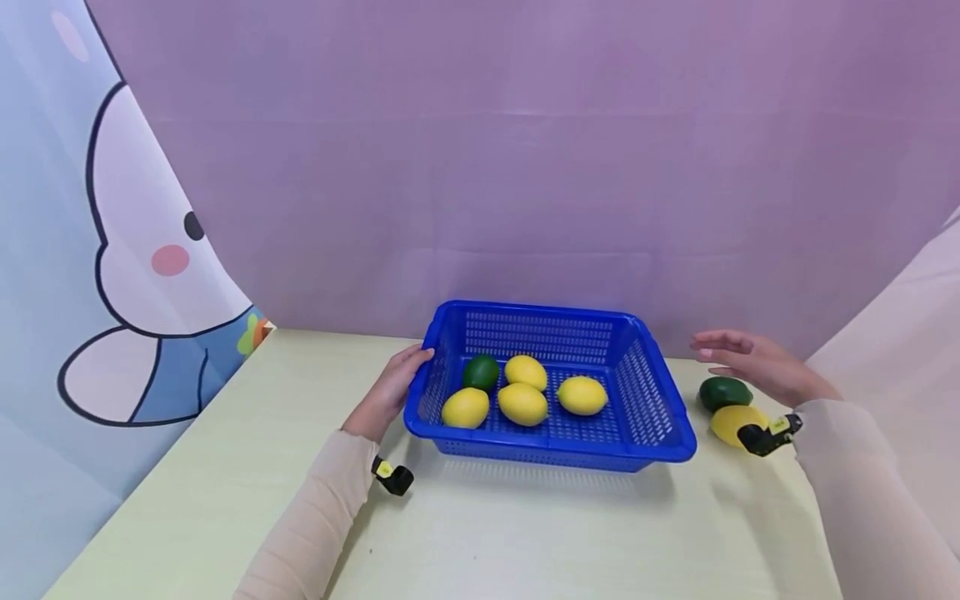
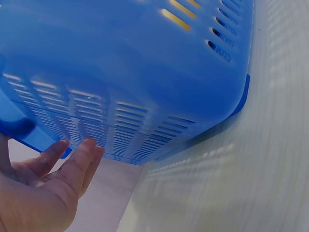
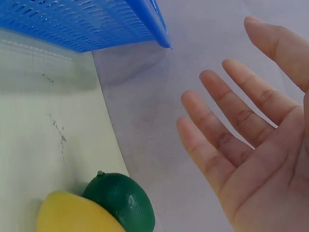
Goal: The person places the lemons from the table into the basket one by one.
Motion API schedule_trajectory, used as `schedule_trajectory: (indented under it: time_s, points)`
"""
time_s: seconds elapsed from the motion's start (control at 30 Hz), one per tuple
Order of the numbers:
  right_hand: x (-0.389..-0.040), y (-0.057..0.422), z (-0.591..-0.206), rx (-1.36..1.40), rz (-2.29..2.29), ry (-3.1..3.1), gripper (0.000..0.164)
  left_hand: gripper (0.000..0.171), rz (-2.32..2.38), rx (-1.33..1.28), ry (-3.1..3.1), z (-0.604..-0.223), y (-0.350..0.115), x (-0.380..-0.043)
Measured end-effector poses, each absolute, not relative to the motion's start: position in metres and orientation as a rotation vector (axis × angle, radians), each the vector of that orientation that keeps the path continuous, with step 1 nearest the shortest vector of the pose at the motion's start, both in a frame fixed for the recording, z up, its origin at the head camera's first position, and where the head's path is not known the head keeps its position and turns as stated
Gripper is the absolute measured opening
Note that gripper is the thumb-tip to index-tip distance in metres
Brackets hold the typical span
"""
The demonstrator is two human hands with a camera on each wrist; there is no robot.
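Observation:
A blue plastic basket (image 1: 540, 448) with slotted walls stands at the middle of the table. Inside lie several yellow lemons (image 1: 522, 404) and one dark green lime (image 1: 481, 373), grouped mostly on the left. My left hand (image 1: 390, 387) holds the basket's left rim, thumb on top; in the left wrist view its fingers (image 2: 79, 166) reach the outer wall below. Right of the basket my right hand (image 1: 765, 362) hovers with nothing in it, fingers spread in the right wrist view. Beneath it a second green lime (image 3: 123, 200) rests against another yellow lemon (image 3: 72, 215).
The pale table (image 1: 480, 542) meets a purple cloth backdrop (image 1: 525, 183) just behind the basket. A cloth with a cartoon figure (image 1: 150, 292) hangs at the left, and a pale cloth (image 1: 900, 333) at the right. Each wrist wears a small black camera.

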State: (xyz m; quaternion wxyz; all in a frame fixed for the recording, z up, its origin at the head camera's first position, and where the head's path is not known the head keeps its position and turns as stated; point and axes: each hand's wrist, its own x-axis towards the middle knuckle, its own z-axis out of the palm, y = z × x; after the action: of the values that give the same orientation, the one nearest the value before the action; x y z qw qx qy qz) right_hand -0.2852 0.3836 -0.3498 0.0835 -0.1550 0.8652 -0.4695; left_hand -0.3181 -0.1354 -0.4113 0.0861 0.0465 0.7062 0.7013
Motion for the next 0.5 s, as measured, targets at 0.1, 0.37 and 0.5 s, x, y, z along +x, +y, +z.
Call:
schedule_trajectory:
  time_s: [0.1, 0.37, 0.5]
  points:
    - [-0.282, 0.387, -0.352, -0.496, -1.426, 2.568, 0.043, 0.048, 2.08, 0.129, 2.109, -0.412, -0.136, -0.318]
    - [-0.271, 0.402, -0.361, -0.599, -1.529, 2.522, 0.039, 0.05, 2.074, 0.124, 2.106, -0.413, -0.137, -0.318]
    - [-0.265, 0.407, -0.369, -0.599, -1.489, 2.591, 0.042, 0.049, 2.073, 0.115, 2.106, -0.412, -0.136, -0.32]
